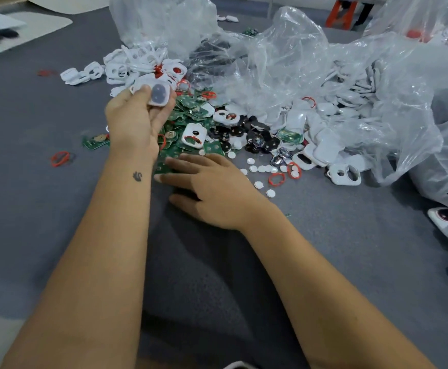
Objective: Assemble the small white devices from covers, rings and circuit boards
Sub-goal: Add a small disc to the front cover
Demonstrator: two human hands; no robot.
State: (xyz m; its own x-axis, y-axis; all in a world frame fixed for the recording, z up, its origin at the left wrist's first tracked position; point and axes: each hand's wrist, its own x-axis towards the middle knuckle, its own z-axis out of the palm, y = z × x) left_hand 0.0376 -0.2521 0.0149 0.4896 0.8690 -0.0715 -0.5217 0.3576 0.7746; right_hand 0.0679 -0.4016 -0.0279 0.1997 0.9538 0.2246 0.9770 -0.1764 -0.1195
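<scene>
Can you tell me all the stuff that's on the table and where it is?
white covers: a heap, white, far middle by the bags; more at the right
held cover: one, white with a grey oval, in the left hand
circuit boards: a pile, green, middle of the table
red rings: several, red, loose at the left and among the parts
small discs: many, white, just beyond the right hand
dark round parts: a cluster, black, right of the boards
plastic bags: several, clear, far side and right
table: one, grey
left hand: raised, gripping the held cover
right hand: flat, fingers on the boards' near edge
</scene>
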